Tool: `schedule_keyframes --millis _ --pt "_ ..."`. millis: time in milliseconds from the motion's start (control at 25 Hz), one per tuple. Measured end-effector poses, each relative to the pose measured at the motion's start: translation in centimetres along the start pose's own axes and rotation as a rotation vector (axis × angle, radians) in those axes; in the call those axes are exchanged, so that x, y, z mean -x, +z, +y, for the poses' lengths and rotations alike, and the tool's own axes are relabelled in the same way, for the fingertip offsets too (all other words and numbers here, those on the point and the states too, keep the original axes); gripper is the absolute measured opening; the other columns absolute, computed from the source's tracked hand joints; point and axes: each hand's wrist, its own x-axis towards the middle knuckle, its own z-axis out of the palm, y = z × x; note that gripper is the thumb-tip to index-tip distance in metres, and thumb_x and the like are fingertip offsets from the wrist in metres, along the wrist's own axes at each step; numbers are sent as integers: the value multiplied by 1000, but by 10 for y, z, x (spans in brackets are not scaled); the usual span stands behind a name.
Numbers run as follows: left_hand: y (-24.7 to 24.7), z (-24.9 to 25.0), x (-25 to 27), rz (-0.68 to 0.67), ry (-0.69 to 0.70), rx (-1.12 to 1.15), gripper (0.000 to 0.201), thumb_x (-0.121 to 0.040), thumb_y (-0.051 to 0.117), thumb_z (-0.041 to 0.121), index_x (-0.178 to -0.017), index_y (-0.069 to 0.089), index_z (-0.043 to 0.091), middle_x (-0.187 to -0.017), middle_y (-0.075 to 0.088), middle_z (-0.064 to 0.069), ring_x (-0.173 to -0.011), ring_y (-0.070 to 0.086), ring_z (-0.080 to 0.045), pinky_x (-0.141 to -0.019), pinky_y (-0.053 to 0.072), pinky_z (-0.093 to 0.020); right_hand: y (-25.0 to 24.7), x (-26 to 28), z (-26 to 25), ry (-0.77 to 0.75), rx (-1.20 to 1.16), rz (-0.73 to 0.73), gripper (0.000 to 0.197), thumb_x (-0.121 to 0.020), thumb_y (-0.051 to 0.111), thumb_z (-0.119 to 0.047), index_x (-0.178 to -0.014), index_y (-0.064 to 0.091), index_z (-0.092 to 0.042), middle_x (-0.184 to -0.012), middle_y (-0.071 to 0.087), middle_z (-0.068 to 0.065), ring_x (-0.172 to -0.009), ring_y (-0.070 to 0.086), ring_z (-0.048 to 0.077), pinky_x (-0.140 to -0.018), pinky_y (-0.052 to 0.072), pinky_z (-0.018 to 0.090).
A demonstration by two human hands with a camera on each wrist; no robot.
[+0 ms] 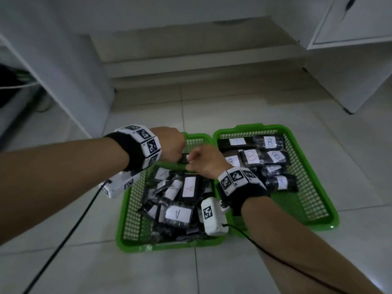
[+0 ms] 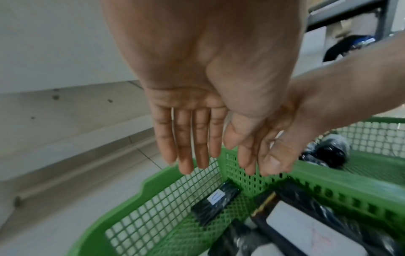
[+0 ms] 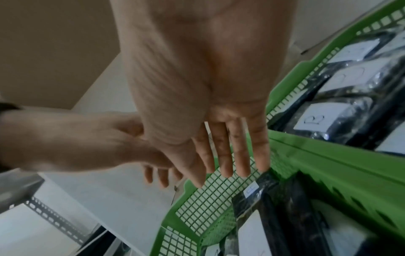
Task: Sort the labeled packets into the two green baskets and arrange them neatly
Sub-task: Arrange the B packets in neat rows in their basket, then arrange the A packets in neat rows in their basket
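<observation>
Two green baskets stand side by side on the floor. The left basket [image 1: 127, 211] holds a loose pile of black packets labeled A [image 1: 177, 214]. In the right basket [image 1: 305, 200] lie black packets labeled B [image 1: 273, 157]. My left hand [image 1: 171, 145] and right hand [image 1: 201, 160] hover close together over the far end of the left basket. In the left wrist view the left hand [image 2: 190, 147] points its straight fingers downward and holds nothing. The right hand [image 3: 230, 155] does the same. Below them one black packet [image 2: 215, 206] lies by the basket's far wall.
Both baskets sit on pale floor tiles [image 1: 233, 115]. A step [image 1: 201, 68] runs along the far side. White cabinets stand at the left [image 1: 70, 71] and right [image 1: 356, 49]. Cables trail from my wrists across the floor.
</observation>
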Motion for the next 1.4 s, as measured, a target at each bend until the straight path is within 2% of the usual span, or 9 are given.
schedule_keyframes --millis 200,400,520,680,960,1080,1160,1280,1400 --pt "41 5 31 -27 -196 207 22 -87 51 17 -93 69 5 -91 70 -13 -80 67 -29 -66 55 -35 25 14 6 86 -110 -41 22 -85 71 -7 -105 73 -15 -106 70 1 -102 66 18 -80 47 23" --pt "97 31 38 229 -433 704 22 -93 53 23 -102 71 14 -108 71 -8 -98 66 -27 -84 53 -34 30 7 -1 -25 156 -146 32 -88 66 -10 -119 69 -4 -123 68 13 -111 65 30 -96 54 38" --pt "129 40 47 244 -423 893 19 -91 60 24 -105 72 21 -113 68 -1 -101 64 -20 -81 46 -23 34 6 2 27 275 -246 33 -85 71 -16 -116 69 -6 -119 68 12 -103 66 28 -88 56 35" --pt "151 31 52 269 -386 1016 18 -90 60 25 -104 71 25 -109 65 7 -102 62 -12 -81 42 -20 11 14 -1 89 44 -178 44 -74 89 -19 -112 68 -16 -113 62 0 -103 60 19 -81 44 28" --pt "125 11 53 225 -309 1362 30 -97 54 41 -109 73 22 -113 72 1 -108 65 -18 -102 47 -38 -36 20 -26 154 -477 -44 29 -86 77 -6 -109 62 1 -104 73 19 -84 77 27 -56 62 32" --pt "112 9 60 257 -215 1884 30 -99 56 31 -113 67 6 -107 74 -10 -94 73 -27 -85 59 -41 -30 25 -31 135 -733 10 24 -88 75 -5 -106 60 3 -109 72 23 -90 76 29 -65 64 36" --pt "111 2 60 399 -253 1905 22 -98 60 18 -110 65 0 -104 73 -15 -81 72 -28 -71 62 -33 -20 25 -28 163 -775 -6 25 -89 74 -7 -107 61 4 -109 72 21 -92 76 30 -70 64 38" --pt "117 -19 57 596 -441 1533 14 -96 63 24 -92 70 12 -91 76 -6 -75 69 -21 -62 54 -27 -4 22 -17 189 -233 37 25 -89 76 -15 -110 66 -8 -109 72 10 -88 74 22 -75 63 32" --pt "135 -30 57 611 -605 1317 26 -93 64 35 -87 71 10 -86 74 -6 -77 66 -24 -70 52 -32 17 27 -15 145 336 -22 36 -84 79 -20 -115 63 -10 -111 66 4 -90 60 18 -76 50 28"
